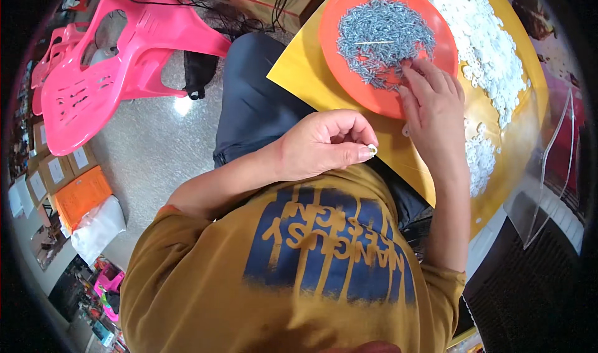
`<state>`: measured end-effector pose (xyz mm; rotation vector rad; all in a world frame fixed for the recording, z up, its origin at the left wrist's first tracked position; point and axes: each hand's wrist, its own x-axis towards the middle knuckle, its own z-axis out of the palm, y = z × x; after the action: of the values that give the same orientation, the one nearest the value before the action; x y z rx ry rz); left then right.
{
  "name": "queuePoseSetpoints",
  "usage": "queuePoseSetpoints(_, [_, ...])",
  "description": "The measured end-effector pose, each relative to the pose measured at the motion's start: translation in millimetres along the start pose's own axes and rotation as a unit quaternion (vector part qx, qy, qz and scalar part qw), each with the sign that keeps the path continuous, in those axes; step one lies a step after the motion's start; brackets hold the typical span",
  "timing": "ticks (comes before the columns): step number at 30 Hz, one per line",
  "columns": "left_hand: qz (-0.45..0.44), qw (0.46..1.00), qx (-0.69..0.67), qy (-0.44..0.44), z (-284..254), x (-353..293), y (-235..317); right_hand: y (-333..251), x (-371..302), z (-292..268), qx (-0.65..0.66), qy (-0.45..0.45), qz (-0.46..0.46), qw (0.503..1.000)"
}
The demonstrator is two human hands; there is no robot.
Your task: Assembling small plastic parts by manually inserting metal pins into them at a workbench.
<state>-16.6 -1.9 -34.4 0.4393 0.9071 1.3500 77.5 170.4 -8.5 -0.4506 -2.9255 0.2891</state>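
My left hand [333, 140] is closed in front of my body, its thumb and forefinger pinching a small white plastic clip [372, 149]. My right hand [433, 101] reaches over the near right rim of a round orange-red plate [349, 82]. Its fingertips touch a heap of small grey metal nails [380, 32]; thumb and forefinger are apart, with no nail visible between them. A thin pale stick [375, 42] lies across the heap. To the right of the plate, many white plastic pieces [489, 51] are spread out, with a smaller pile [479, 163] nearer my right forearm.
Plate and white pieces rest on a yellow tabletop [299, 66]. A pink plastic chair [87, 94] stands at the left on the grey floor [165, 166]. Cardboard boxes [59, 169] and a white bag [96, 228] lie farther left. Black cables [205, 7] run near the top.
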Motion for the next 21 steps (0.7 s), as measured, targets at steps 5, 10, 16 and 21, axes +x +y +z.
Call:
queuePoseSetpoints(5, [0.007,1.0,-0.006,0.001,-2.8,-1.6,-1.7,-7.1,5.4,-0.4,0.051,-0.023,-0.007,0.998])
queuePoseSetpoints(10, [-0.003,1.0,-0.008,0.003,-6.4,-4.2,-3.5,1.3,6.8,0.0,-0.06,0.014,-0.002,0.998])
queuePoseSetpoints(16, [0.013,1.0,0.003,0.001,-3.3,-3.0,-6.6,11.1,16.3,5.0,-0.021,0.025,0.008,0.999])
queuePoseSetpoints(21, [0.004,1.0,0.003,-0.001,-2.4,-4.5,-4.9,20.2,24.3,7.1,0.02,0.018,0.016,1.0])
